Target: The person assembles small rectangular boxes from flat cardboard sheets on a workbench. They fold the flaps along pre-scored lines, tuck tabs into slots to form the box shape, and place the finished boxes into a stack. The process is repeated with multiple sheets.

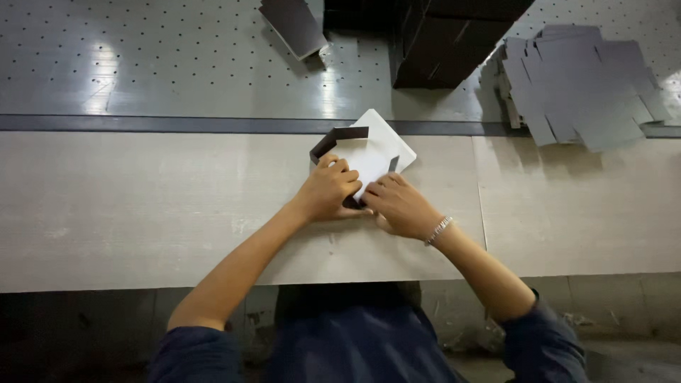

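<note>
Hands: we see our left hand (328,190) and right hand (399,206) close together at the near corner of a small half-folded box blank (365,152), fingers curled and pinching it from either side.
Left hand: its fingers are bent over the dark raised flap on the left edge of the blank, thumb tucked under; we judge it is gripping, not spread.
Right hand: it presses down on the near right corner, fingertips on the white inner face; a metal bracelet (438,230) sits at the wrist.
Box blank: white inside, dark outside, it lies on the pale wooden bench (142,213), touching both hands and reaching away from them toward the dark strip (177,124) at the bench's far edge.
Risk, crease: we think the near corner could fold crooked if the two hands press unevenly, since the blank sits turned at an angle to the bench.
Risk, slip: we judge the far corner, which overhangs the strip, may skid, because nothing pins that end.
Risk, tear: a hard pinch at the dark flap might split the fold line.
Farther off: a perforated metal table (177,57) lies beyond the strip, with a stack of grey flat blanks (582,85) to the right, well apart from the hands.
Farthest: dark assembled boxes (447,42) and a loose dark panel (292,25) stand at the top edge.
</note>
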